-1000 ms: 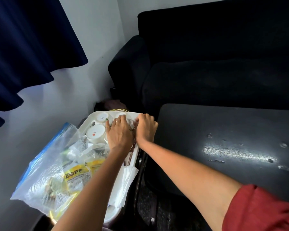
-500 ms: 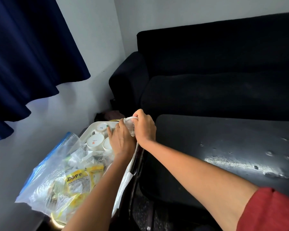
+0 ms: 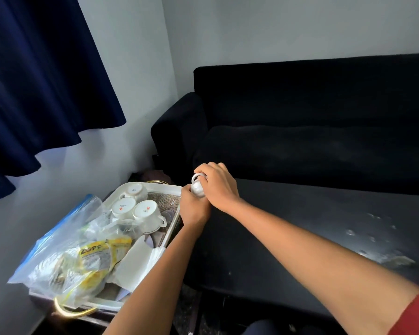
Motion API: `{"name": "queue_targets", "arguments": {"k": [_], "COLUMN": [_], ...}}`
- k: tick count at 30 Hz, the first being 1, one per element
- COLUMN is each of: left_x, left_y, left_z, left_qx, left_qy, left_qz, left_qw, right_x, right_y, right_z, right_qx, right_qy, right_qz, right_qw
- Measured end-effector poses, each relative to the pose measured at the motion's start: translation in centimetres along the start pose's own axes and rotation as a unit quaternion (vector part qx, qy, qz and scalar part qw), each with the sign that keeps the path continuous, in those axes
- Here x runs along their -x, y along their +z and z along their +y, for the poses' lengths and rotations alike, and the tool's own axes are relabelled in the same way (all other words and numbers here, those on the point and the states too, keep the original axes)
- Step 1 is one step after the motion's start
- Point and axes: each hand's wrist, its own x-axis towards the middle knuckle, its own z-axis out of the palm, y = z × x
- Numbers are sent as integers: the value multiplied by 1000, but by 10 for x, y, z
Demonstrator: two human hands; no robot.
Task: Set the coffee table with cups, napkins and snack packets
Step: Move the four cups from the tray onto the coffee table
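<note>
Dark navy curtain is hanging upper left against a pale grey wall, daylight glowing under its hem. Black fabric sofa is sitting along the back wall. Dark glossy surface in front is catching a glare patch and showing small marks.

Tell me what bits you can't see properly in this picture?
- The cup in the head view: mostly hidden by the right hand and left hand gripping it; only the handle and a bit of side show.
- Packets in the plastic bag: crumpled plastic blurs them; only one yellow label reads.
- The tray: its near end is buried under the bag and napkins.
- The coffee table: cut off at the right edge.
</note>
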Motion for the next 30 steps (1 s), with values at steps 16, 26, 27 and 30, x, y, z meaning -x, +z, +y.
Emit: {"name": "queue_targets", "arguments": {"k": [16, 26, 27, 30], "left_x": [60, 88, 89, 93], "left_y": [69, 109, 113, 125], "left_z": [45, 43, 41, 33], "left_qx": [176, 150, 148, 138], "left_qy": [-139, -184, -194, -218], "left_qz": [-94, -188, -205, -242], "left_qw": [970, 953, 948, 935], "right_x": [67, 98, 100, 105], "right_y": [-93, -108, -106, -99], "right_z": [79, 115, 118, 128], "right_qx": [-133, -265, -271, -263], "right_qy": [188, 258, 265, 290], "right_qz": [-14, -21, -19, -10], "right_qw": [973, 929, 925, 920]}}
